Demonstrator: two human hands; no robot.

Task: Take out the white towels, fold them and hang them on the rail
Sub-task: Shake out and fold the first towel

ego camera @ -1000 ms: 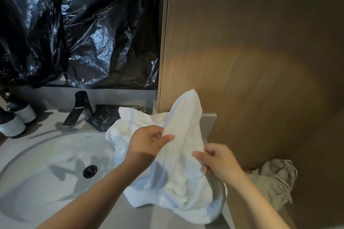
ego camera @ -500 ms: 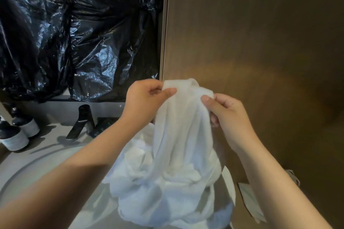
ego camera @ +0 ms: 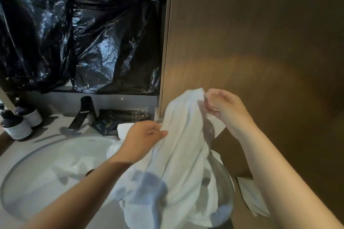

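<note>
Room: bathroom corner, dim, with a warm patch of light on the right wall.

Surface: grey counter (ego camera: 55,126) with 1 round white sink (ego camera: 46,182) set into it; the drain is mostly hidden behind the left forearm.

Wall, left: crumpled black plastic sheet (ego camera: 83,33), glossy, hanging down to a low grey ledge (ego camera: 61,100) behind the counter.

Wall, right: brown wooden panel (ego camera: 251,42), running the full height of the view and meeting the plastic sheet at a pale vertical edge.

On the counter: 1 black tap (ego camera: 81,113), angled toward the sink. 2 dark bottles with pale labels (ego camera: 16,126), upright, side by side at the far left. Dark flat packets (ego camera: 109,122), just right of the tap, against the ledge.

Item 1: white towel (ego camera: 178,154), unfolded and bunched, held up over the right end of the counter in front of the wooden panel. Its lower part sags in loose folds over the sink's right rim and the counter edge.

Left hand (ego camera: 143,139): thumb and fingers closed together on a fold at the towel's left side, mid-height.

Right hand (ego camera: 225,109): fingers curled, pinching the towel's top corner, higher than the left hand.

Lower right, beside the right forearm: 1 pale sheet (ego camera: 251,199), low against the panel; material cannot be told.
</note>
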